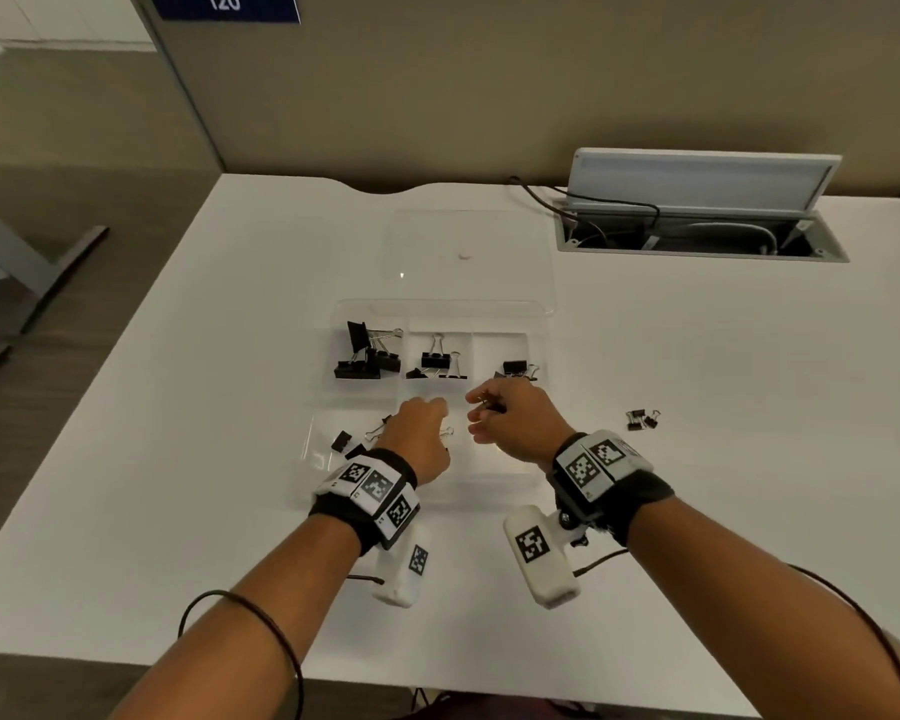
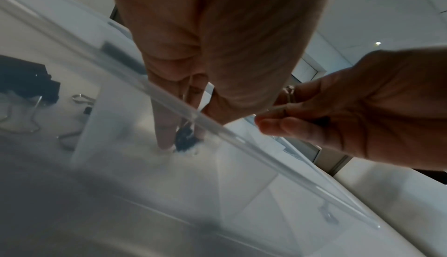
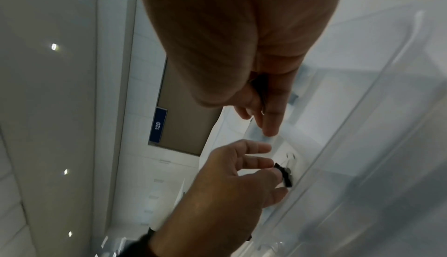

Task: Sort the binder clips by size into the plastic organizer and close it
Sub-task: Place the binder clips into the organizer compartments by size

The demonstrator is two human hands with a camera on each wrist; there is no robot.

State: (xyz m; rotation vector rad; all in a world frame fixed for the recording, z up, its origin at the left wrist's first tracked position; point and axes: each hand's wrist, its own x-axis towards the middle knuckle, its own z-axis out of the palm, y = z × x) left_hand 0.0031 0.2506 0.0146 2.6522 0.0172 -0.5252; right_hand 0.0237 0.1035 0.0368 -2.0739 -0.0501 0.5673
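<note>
A clear plastic organizer (image 1: 328, 462) lies on the white table with its lid (image 1: 515, 236) folded back flat behind it. Large black binder clips (image 1: 367, 353) fill the far left compartment, medium clips (image 1: 437, 362) the far middle, and one clip (image 1: 515, 367) the far right. Small clips (image 1: 345, 443) lie in the near left compartment. My left hand (image 1: 432, 414) reaches down into the near middle compartment and pinches a small black clip (image 2: 185, 139). My right hand (image 1: 481, 412) hovers beside it, holding a small clip (image 2: 290, 96) by its wire handles.
Three small clips (image 1: 642, 419) lie loose on the table to the right of the organizer. An open cable hatch (image 1: 697, 236) with cords sits at the back right. A beige partition wall runs along the table's far edge.
</note>
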